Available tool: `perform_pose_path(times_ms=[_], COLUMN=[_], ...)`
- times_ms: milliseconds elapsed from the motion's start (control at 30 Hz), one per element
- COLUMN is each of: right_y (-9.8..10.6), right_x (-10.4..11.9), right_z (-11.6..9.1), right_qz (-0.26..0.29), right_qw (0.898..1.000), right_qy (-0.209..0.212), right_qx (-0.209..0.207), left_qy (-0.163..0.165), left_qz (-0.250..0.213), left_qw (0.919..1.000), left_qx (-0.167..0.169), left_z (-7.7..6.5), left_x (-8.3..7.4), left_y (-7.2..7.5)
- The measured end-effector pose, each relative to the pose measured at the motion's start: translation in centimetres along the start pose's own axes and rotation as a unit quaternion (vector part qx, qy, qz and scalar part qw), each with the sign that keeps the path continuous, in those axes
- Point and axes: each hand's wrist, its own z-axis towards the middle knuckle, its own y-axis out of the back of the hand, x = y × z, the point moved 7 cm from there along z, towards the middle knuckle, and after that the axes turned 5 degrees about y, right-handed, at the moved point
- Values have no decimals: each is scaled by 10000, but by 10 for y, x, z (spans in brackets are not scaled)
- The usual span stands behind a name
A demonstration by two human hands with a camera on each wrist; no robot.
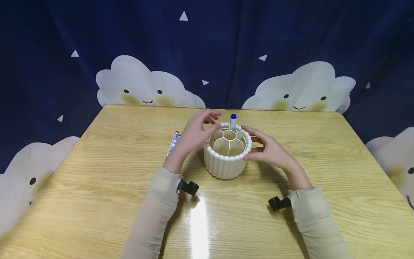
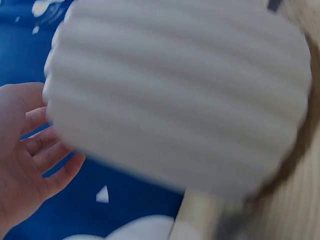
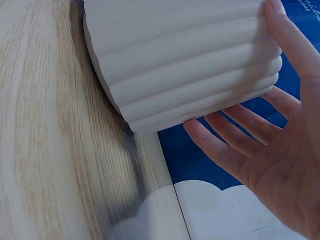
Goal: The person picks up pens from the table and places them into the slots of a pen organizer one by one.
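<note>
A cream pen holder (image 1: 225, 163) with ribbed sides, a beaded rim and several compartments stands on the table. A marker (image 1: 233, 121) with a blue end stands upright in a rear compartment. My right hand (image 1: 270, 147) holds the holder's right side by the rim, thumb in front and fingers spread farther back; the right wrist view shows its fingers (image 3: 235, 137) along the ribbed wall. At the left rear of the rim is my left hand (image 1: 195, 131), fingers loosely bent and thumb right at the beads. Those fingers (image 2: 47, 150) appear apart from each other in the left wrist view.
Left of the holder, a red marker (image 1: 172, 144) and a blue-tipped marker (image 1: 179, 137) lie side by side, partly covered by the left forearm. The wooden table (image 1: 106, 172) ends at the back against a dark blue curtain (image 1: 220, 43) with cloud prints.
</note>
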Motion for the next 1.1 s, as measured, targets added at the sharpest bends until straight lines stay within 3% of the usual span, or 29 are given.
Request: perform_pose_path(times_ms=[100, 200, 400, 500, 767, 967, 1100], right_y=[-2, -2, -2, -1, -1, 0, 0], right_x=[0, 0, -2, -2, 0, 0, 0], right_z=[1, 1, 1, 1, 2, 1, 1], right_qz=[5, -2, 8, -22, -55, -70, -102], right_qw=[10000, 10000, 10000, 10000, 10000, 9999, 9998], right_qy=[-17, -17, -33, -27, 27, 90, 141], right_qx=[3, 4, 0, -14, -3, -7, -13], left_qy=[139, 549, 1889, 2301, 2887, 2994, 3004], left_qz=[136, 243, 226, 200, 533, 1095, 1212], left_qw=[9993, 9972, 9817, 9729, 9553, 9431, 9404], left_qx=[-325, -435, -69, 72, 340, 941, 1037], left_z=[-8, -12, -21, -25, -34, -37, -37], left_x=[19, 40, 84, 100, 128, 139, 144], left_y=[19, 34, 50, 52, 51, 43, 40])
